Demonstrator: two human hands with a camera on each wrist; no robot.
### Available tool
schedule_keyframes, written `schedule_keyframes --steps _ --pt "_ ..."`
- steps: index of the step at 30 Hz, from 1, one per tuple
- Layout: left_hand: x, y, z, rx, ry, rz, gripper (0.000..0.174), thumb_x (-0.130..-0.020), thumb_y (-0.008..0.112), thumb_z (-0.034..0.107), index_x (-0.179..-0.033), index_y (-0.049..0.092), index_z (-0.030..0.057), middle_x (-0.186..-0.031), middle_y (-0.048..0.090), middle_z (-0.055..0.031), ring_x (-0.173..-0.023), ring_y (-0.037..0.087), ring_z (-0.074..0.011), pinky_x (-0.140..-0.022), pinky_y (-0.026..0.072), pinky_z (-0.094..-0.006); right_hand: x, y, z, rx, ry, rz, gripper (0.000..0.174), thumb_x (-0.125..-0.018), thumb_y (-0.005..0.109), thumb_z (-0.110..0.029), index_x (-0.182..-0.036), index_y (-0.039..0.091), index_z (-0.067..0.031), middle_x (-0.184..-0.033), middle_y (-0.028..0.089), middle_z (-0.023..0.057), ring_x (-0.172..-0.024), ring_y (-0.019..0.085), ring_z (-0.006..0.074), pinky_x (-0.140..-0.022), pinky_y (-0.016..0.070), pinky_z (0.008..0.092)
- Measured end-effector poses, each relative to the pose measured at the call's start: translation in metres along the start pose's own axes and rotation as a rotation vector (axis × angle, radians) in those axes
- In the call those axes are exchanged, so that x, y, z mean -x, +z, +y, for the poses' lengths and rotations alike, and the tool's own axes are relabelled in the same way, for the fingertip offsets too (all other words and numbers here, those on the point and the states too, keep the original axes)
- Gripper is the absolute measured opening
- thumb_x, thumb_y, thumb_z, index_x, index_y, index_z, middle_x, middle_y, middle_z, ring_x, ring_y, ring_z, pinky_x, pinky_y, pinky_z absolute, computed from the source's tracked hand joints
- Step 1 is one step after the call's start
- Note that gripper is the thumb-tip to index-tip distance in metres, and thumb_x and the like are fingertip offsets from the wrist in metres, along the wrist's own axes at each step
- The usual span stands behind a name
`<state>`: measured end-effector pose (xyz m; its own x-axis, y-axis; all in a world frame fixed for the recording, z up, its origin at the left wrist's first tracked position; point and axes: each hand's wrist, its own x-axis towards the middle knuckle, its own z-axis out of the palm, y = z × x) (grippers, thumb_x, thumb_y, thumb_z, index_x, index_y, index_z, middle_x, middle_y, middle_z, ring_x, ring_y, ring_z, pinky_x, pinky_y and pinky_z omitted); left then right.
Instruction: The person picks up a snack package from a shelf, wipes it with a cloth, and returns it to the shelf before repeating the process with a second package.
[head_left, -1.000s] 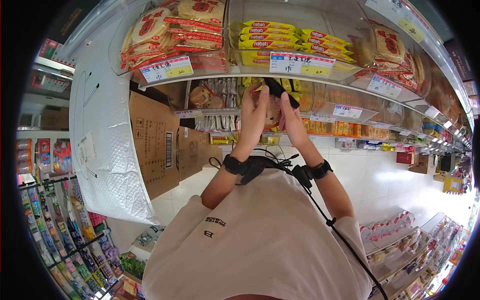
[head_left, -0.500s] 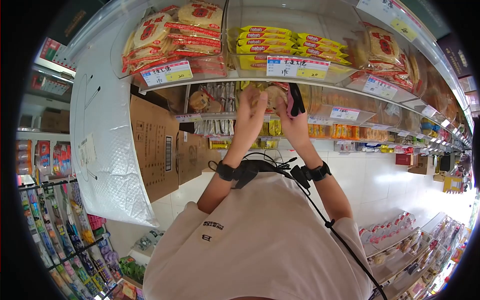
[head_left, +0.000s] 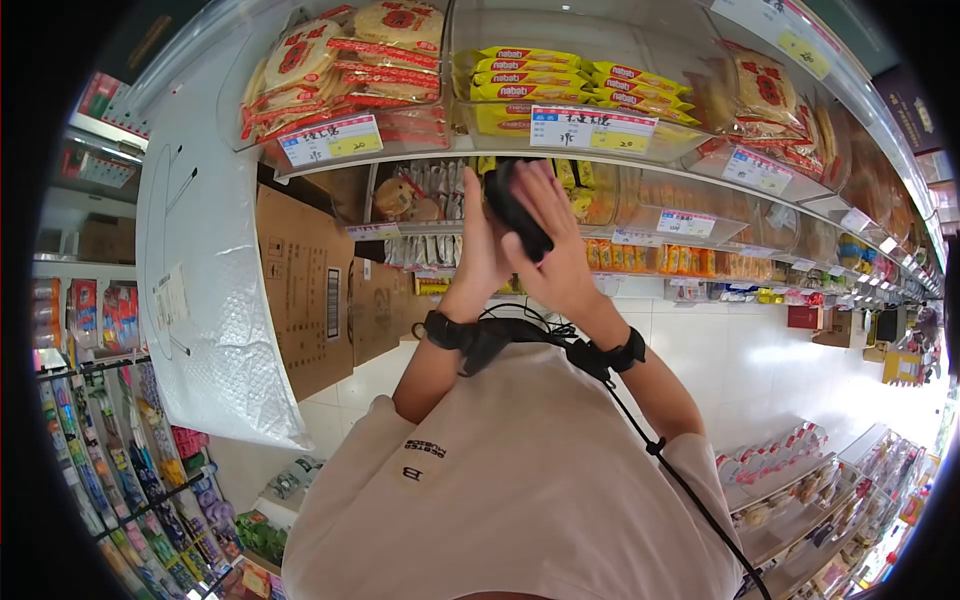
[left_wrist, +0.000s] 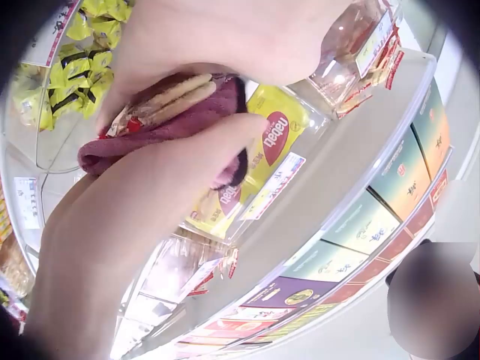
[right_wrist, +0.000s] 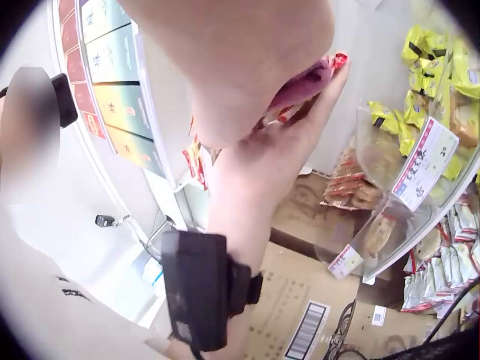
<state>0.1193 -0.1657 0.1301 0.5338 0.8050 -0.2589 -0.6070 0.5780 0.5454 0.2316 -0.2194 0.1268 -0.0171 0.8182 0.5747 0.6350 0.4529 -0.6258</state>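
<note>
In the head view my left hand (head_left: 482,240) and right hand (head_left: 550,235) come together in front of the middle shelf. The left hand grips a clear-wrapped pack of round crackers (left_wrist: 161,105), seen edge-on in the left wrist view. With the right hand I hold a cloth, black on one side (head_left: 520,220) and purple on the other (left_wrist: 172,131), against the pack. The right wrist view shows a red corner of the wrapper (right_wrist: 340,60) past the fingers. Most of the pack is hidden by the hands and cloth.
Yellow nabati wafer packs (head_left: 530,72) and red-printed cracker packs (head_left: 300,60) fill clear bins on the upper shelf. A price tag (head_left: 592,130) hangs on its edge above my hands. Cardboard boxes (head_left: 300,290) and a silver padded sheet (head_left: 215,330) stand at left.
The right hand has swung from the pack's right side leftward across it, bringing the cloth between the hands. The cracker face visible half a second ago is now covered. The left hand shifted slightly left.
</note>
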Motion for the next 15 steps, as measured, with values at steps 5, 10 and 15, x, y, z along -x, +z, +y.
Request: schedule_keyframes --steps 5,10,15 --pt "0.002 -0.003 0.005 0.039 -0.027 0.044 0.084 -0.097 0.028 0.073 -0.139 0.048 0.0041 -0.136 0.058 -0.0109 -0.123 0.057 -0.0226 -0.106 0.0429 -0.0382 -0.002 0.006 -0.008 0.030 -0.021 -0.093 0.049 -0.090 0.066 -0.025 -0.132 0.058 -0.0014 -0.142 0.049 0.0163 -0.139 0.040 0.0373 -0.116 0.0292 0.0506" --pt "-0.002 -0.015 -0.003 -0.005 -0.002 -0.041 0.055 -0.103 0.040 0.056 -0.129 0.055 0.0102 -0.119 0.064 -0.0036 -0.113 0.061 -0.0173 -0.098 0.0464 -0.0336 -0.011 0.000 0.007 -0.148 0.230 -0.006 0.045 -0.091 0.065 -0.023 -0.129 0.058 0.0005 -0.137 0.052 0.0185 -0.133 0.045 0.0398 -0.113 0.0361 0.0469" --pt "-0.012 -0.030 -0.010 0.098 0.053 0.012 0.044 -0.103 0.048 0.046 -0.127 0.058 0.0106 -0.121 0.065 -0.0057 -0.111 0.063 -0.0180 -0.099 0.0488 -0.0347 0.002 0.007 0.001 0.051 -0.018 -0.104 0.057 -0.093 0.062 -0.027 -0.142 0.048 -0.0004 -0.149 0.043 0.0189 -0.142 0.036 0.0361 -0.118 0.0263 0.0470"
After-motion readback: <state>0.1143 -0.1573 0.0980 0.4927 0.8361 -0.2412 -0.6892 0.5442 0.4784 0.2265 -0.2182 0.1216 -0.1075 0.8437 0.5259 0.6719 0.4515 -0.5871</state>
